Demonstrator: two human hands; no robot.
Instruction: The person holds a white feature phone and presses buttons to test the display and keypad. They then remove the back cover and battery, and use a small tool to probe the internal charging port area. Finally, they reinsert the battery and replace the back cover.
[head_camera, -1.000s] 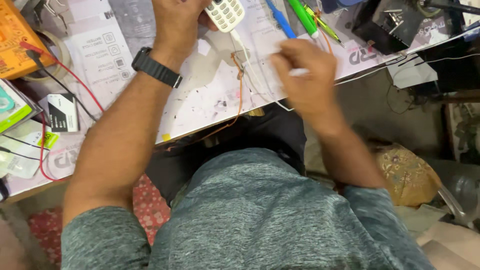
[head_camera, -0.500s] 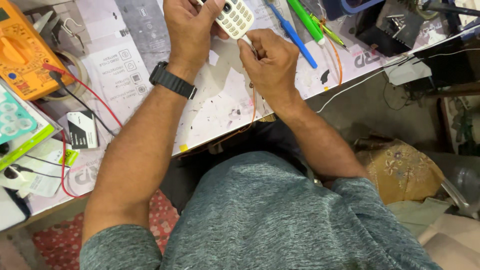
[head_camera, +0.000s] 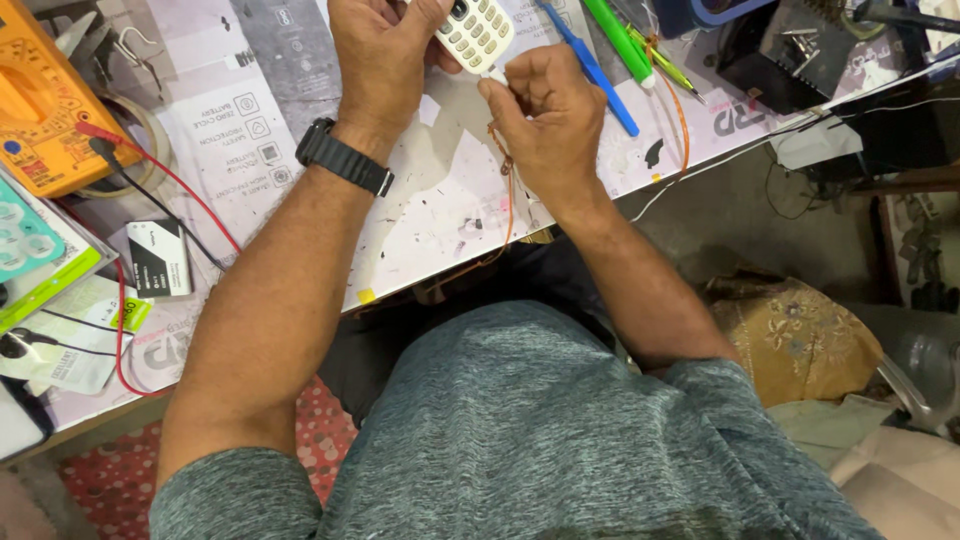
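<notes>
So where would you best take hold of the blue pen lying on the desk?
Grip the blue pen mid-barrel from above, fingers across its width. It lies flat and slanted, close beside the right hand and a green marker; its upper end is out of view.

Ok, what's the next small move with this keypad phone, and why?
Probably ease the right hand in so its pinched fingers meet the phone's lower edge. The left hand grips the white keypad phone above the bench, and an orange wire hangs below the right hand.
</notes>
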